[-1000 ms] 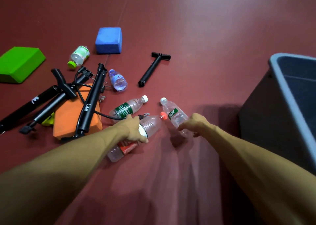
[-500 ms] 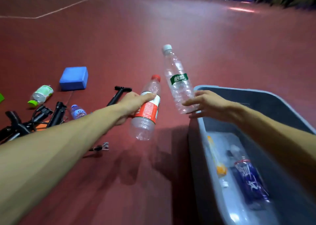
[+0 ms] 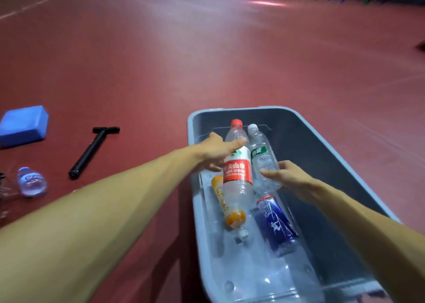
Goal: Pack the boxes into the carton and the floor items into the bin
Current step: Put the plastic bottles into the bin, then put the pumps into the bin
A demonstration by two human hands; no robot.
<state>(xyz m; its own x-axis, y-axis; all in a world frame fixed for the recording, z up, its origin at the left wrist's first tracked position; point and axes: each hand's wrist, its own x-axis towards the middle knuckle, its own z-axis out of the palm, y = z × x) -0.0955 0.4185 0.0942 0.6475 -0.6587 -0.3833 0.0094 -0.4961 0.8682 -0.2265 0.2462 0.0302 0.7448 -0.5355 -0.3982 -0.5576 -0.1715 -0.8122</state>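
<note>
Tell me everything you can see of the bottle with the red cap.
The red-capped bottle is clear ribbed plastic with a red-and-white label round its middle, and looks empty. It is held over the inside of the grey bin, cap pointing away from the camera. The left hand grips its shoulder, thumb across the front. The green-label bottle sits close on its right; whether they touch is unclear.

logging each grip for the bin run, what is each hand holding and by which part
The left hand holds the red-label bottle at its shoulder, above the label. The right hand holds the green-label bottle by its lower body. Both are above the bin.
</note>
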